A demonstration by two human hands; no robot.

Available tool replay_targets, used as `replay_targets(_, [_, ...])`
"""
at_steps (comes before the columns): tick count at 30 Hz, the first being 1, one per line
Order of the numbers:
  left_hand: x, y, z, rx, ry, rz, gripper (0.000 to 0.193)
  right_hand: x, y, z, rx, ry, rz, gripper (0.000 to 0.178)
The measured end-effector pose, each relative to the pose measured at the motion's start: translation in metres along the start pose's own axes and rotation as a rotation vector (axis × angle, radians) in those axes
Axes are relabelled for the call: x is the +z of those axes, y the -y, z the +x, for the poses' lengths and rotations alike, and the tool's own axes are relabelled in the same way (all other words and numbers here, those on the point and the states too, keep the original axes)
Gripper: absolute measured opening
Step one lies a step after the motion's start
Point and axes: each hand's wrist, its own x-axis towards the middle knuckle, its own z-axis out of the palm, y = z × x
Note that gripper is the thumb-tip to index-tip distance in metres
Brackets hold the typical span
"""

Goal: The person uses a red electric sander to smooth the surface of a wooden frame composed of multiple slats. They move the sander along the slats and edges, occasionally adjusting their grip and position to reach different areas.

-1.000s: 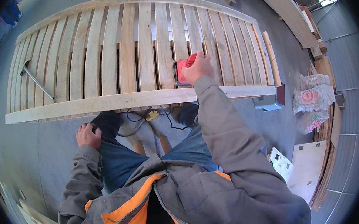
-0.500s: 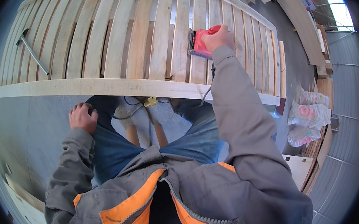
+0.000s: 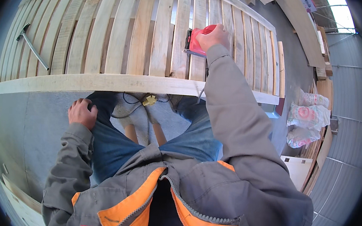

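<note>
A red electric sander [image 3: 198,42] sits with its dark base on the pale wooden slats [image 3: 140,45] of a long frame. My right hand [image 3: 215,38] is wrapped over its top, arm stretched forward. A dark cord [image 3: 201,93] hangs from it past the frame's near rail [image 3: 119,83]. My left hand [image 3: 82,114] lies on my left knee with fingers laid out, holding nothing. On the left slats lies a hammer [image 3: 35,51] with a dark head and a metal handle.
Below the near rail, a yellow piece [image 3: 149,100] sits by loops of dark cable on the floor between my legs. Right of the frame are white plastic sacks [image 3: 306,116] and stacked boards [image 3: 300,26]. A corrugated wall [image 3: 348,114] stands farther right.
The sander, under my right hand, has shifted slightly left across the slats. My left hand stays on my knee. The whole view has tilted a little.
</note>
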Motion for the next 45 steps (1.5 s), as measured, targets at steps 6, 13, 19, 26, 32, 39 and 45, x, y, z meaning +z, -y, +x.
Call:
replay_targets(6, [0.002, 0.004, -0.003, -0.001, -0.004, 0.005, 0.031, -0.003, -0.029, -0.023, 0.017, -0.012, -0.004, 0.070])
replay_targets(13, [-0.002, -0.002, -0.006, 0.001, 0.018, 0.020, 0.033, 0.003, -0.043, -0.058, -0.014, -0.016, -0.026, 0.067])
replay_targets(19, [0.002, 0.004, -0.010, 0.021, -0.016, 0.021, 0.033, 0.001, -0.037, -0.089, -0.033, 0.035, -0.006, 0.069])
replay_targets(26, [0.009, 0.008, -0.011, 0.022, -0.044, -0.001, 0.030, 0.002, -0.052, -0.074, -0.020, -0.010, -0.001, 0.067])
replay_targets(32, [0.001, 0.001, -0.005, 0.020, -0.019, 0.019, 0.030, 0.007, -0.017, -0.060, -0.084, 0.012, -0.017, 0.065])
replay_targets(39, [0.002, -0.003, 0.001, 0.013, 0.009, 0.034, 0.031, 0.004, -0.027, -0.057, -0.035, -0.011, 0.017, 0.067])
replay_targets(45, [-0.001, -0.010, 0.004, 0.014, 0.027, 0.050, 0.032, 0.007, -0.041, -0.077, -0.042, -0.019, 0.051, 0.069])
